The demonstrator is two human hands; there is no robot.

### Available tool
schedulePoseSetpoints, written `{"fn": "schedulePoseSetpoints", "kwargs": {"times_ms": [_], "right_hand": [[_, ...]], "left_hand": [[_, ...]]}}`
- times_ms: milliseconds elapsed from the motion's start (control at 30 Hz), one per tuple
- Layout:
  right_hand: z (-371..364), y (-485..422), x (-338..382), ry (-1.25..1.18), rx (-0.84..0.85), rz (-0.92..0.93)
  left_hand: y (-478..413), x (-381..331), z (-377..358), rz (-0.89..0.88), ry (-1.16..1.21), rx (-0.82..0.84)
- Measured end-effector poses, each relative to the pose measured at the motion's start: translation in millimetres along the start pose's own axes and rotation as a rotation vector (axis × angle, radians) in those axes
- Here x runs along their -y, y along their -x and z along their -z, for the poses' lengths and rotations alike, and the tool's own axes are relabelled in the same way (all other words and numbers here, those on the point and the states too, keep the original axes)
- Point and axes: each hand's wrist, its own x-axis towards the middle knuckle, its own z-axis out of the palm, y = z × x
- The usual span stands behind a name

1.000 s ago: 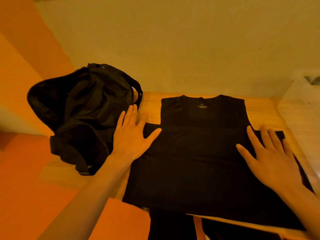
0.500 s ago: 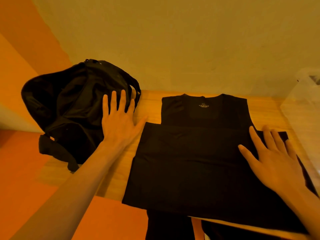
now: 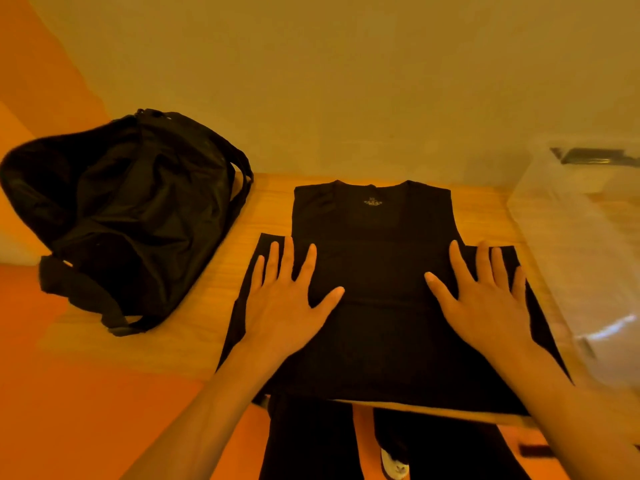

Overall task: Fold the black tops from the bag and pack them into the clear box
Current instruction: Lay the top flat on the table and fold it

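Your black top [image 3: 372, 220] lies flat on the wooden table [image 3: 194, 323], neckline toward the wall and its near edge at the table's front edge. It is sleeveless, with a wide scooped neck and a small pale print [image 3: 373, 203] just inside the collar, too small to read. The lower part lies doubled up over the body, so a broader band of cloth crosses the middle, and the band's two upper corners stick out past the narrower shoulders on either side. The fabric looks smooth and matte, with hardly a wrinkle, though one faint crease runs across it between your hands.

Your left hand [image 3: 284, 306] rests palm down on the left half of that band, fingers straight and spread, thumb angled inward toward the middle. Your right hand [image 3: 485, 299] mirrors it on the right half — flat, splayed, pinching nothing. Both sets of fingertips reach about to the band's upper edge.

The black bag [image 3: 131, 209] sits slumped on the table to the left, well apart from the top, its straps trailing toward the table's edge. The clear box [image 3: 568, 258] stands at the right, near the top's right corner. It is hazy and blurred, with a dark strip [image 3: 588, 155] at its upper rim that you cannot make out. Below the table edge show your dark trousers [image 3: 311, 441] and a pale shoe [image 3: 394, 465].
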Motion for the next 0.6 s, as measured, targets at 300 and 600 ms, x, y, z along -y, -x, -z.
{"fn": "schedulePoseSetpoints", "kwargs": {"times_ms": [300,600], "right_hand": [[-7,-2,5,-0.036,-0.078,0.028],[-4,5,26,-0.039,-0.096,0.026]], "left_hand": [[0,11,2,0.032,0.012,0.017],[-1,21,12,0.06,0.016,0.025]]}}
